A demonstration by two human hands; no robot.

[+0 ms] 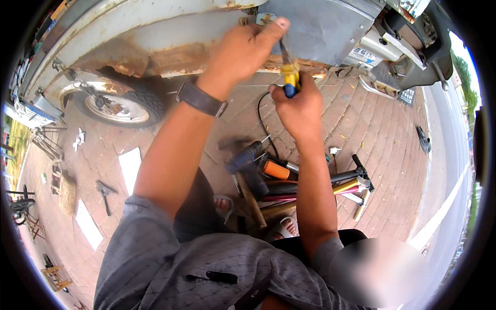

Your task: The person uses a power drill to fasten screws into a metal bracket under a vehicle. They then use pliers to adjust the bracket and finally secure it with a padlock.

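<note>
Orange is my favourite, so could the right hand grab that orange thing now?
Probably not without letting go: the right hand is gripping a blue and yellow tool. The orange thing looks mostly uncovered.

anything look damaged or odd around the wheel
Yes, the pale body panel looks damaged: brown rust spreads along its lower part, and its edge above the wheel is ragged, as if eaten away.

From here, the right hand partly hides a yellow-and-blue handle; below the left hand, a dark blue tool blurs.
</note>
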